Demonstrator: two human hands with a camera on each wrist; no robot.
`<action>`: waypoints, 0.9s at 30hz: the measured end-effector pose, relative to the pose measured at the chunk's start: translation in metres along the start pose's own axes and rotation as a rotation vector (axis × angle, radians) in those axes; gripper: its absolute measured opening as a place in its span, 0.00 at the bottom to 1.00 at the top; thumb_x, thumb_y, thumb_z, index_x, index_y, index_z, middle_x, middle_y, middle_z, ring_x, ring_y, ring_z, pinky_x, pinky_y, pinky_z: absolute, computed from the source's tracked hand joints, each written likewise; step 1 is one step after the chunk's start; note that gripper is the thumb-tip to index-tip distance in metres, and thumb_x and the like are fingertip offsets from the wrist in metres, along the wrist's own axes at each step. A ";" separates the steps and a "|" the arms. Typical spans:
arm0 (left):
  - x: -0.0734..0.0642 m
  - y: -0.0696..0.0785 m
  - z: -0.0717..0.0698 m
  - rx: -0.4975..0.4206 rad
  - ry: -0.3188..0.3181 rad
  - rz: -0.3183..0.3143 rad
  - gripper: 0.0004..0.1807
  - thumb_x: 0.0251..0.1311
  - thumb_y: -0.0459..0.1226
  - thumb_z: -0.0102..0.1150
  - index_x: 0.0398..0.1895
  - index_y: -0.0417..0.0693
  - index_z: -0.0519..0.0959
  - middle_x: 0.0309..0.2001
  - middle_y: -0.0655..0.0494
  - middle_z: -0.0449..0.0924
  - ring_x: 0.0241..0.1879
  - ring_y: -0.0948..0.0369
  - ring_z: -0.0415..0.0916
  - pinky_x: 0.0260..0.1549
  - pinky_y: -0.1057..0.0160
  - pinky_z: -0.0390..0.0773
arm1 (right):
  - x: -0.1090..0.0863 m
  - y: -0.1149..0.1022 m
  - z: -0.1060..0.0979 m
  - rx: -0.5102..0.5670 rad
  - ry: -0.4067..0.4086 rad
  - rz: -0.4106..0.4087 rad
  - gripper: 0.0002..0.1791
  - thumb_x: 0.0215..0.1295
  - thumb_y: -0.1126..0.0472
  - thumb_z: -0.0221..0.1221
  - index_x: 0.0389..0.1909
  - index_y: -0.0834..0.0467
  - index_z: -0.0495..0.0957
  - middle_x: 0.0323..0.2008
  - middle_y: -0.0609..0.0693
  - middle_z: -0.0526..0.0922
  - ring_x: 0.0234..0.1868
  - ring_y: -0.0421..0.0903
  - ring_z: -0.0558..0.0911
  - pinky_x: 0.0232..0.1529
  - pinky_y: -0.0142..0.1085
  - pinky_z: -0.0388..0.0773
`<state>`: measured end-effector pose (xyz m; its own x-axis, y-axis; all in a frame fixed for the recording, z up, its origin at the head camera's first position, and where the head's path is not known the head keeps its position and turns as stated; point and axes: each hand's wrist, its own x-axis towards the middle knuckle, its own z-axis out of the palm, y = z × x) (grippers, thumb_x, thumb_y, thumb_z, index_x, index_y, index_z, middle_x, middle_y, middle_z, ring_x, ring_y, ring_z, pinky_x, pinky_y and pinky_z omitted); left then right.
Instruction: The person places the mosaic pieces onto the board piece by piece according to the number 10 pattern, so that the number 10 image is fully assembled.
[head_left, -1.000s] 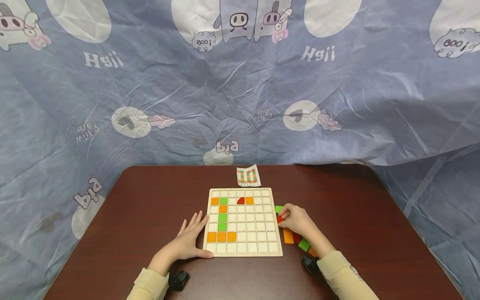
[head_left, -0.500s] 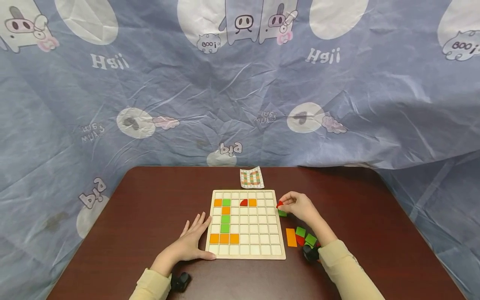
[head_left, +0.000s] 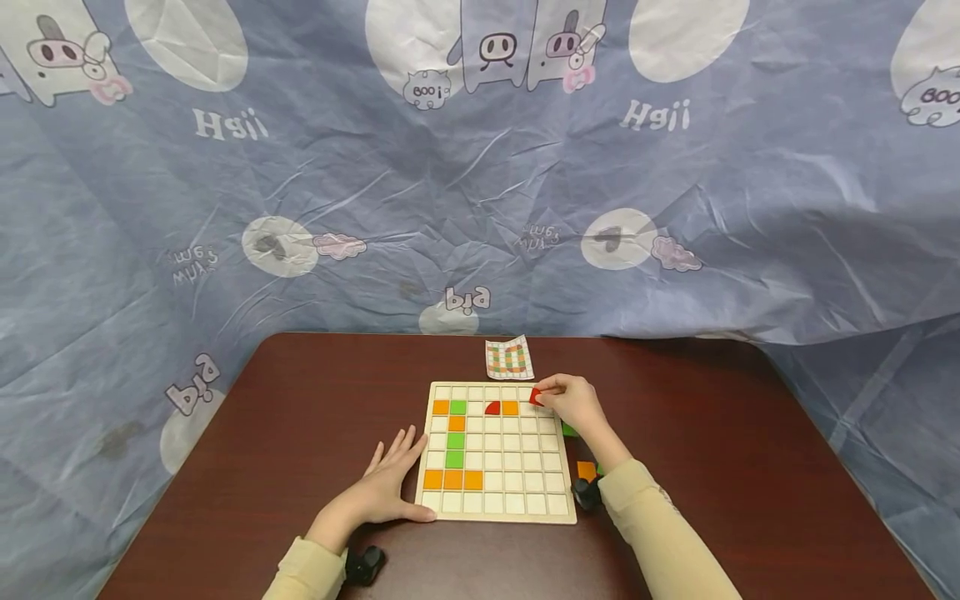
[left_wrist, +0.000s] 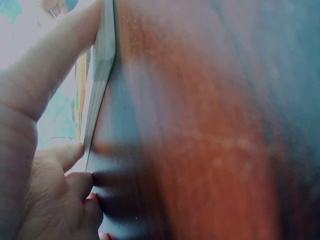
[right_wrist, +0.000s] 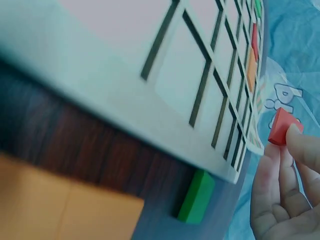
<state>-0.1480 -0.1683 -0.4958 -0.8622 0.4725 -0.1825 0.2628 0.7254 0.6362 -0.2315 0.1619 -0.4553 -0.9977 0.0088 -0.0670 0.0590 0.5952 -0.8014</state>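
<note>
A pale wooden grid board (head_left: pixel 495 518) lies on the table with green, orange and red tiles in some of its squares. My left hand (head_left: pixel 375 492) has its fingers spread along the board's left edge, the thumb at the near left corner. In the right wrist view, the thumb and fingers of my right hand (right_wrist: pixel 285 185) pinch a red tile (right_wrist: pixel 284 125), held above the board. From the head view, that hand is over the far right squares. A red quarter-circle tile (head_left: pixel 492 407) sits in the board beside an orange tile (head_left: pixel 510 407).
Behind the board lies a small pattern card (head_left: pixel 509 357) with coloured squares. Loose tiles lie right of the board, among them a green tile (head_left: pixel 570 430) and an orange tile (head_left: pixel 587 472), partly hidden by my right arm. A patterned cloth (head_left: pixel 480 183) hangs behind the table.
My right hand has picked up the red tile from beside the board and carried it left and away from me, over the far right squares. My left hand stays at the board's edge.
</note>
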 end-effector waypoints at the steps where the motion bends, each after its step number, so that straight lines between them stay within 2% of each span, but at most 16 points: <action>1: 0.000 0.000 0.000 0.000 0.000 0.000 0.64 0.45 0.57 0.75 0.79 0.47 0.46 0.80 0.41 0.35 0.79 0.43 0.30 0.72 0.34 0.30 | 0.001 -0.001 0.003 -0.003 0.002 0.001 0.10 0.63 0.64 0.64 0.45 0.60 0.85 0.41 0.57 0.88 0.39 0.51 0.86 0.38 0.38 0.83; 7: -0.001 0.000 0.001 0.016 0.015 0.003 0.65 0.44 0.57 0.75 0.79 0.46 0.47 0.79 0.41 0.36 0.79 0.43 0.31 0.72 0.33 0.31 | 0.004 -0.004 0.015 -0.051 -0.007 0.004 0.08 0.63 0.65 0.65 0.43 0.60 0.86 0.37 0.55 0.88 0.33 0.46 0.84 0.34 0.37 0.81; 13: -0.001 0.002 0.000 0.019 0.019 -0.006 0.65 0.44 0.57 0.76 0.79 0.45 0.47 0.80 0.41 0.36 0.79 0.43 0.32 0.72 0.34 0.31 | 0.006 -0.003 0.023 -0.117 -0.014 -0.019 0.06 0.61 0.66 0.65 0.39 0.59 0.87 0.33 0.53 0.89 0.31 0.44 0.83 0.33 0.36 0.81; 21: 0.000 0.002 0.001 0.016 0.021 -0.007 0.65 0.43 0.56 0.76 0.79 0.44 0.47 0.79 0.41 0.36 0.79 0.43 0.32 0.72 0.34 0.31 | 0.007 -0.001 0.029 -0.176 0.002 -0.007 0.06 0.61 0.67 0.65 0.37 0.59 0.88 0.41 0.55 0.88 0.36 0.48 0.83 0.36 0.38 0.81; 27: -0.001 0.001 0.001 0.018 0.024 -0.011 0.65 0.43 0.57 0.76 0.79 0.45 0.47 0.80 0.41 0.36 0.79 0.43 0.32 0.72 0.35 0.31 | 0.006 -0.005 0.032 -0.215 0.009 -0.027 0.06 0.59 0.67 0.67 0.37 0.60 0.87 0.33 0.53 0.86 0.34 0.46 0.82 0.37 0.39 0.80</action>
<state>-0.1465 -0.1677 -0.4958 -0.8751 0.4525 -0.1718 0.2606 0.7396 0.6206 -0.2371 0.1331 -0.4711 -0.9992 -0.0024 -0.0410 0.0252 0.7531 -0.6574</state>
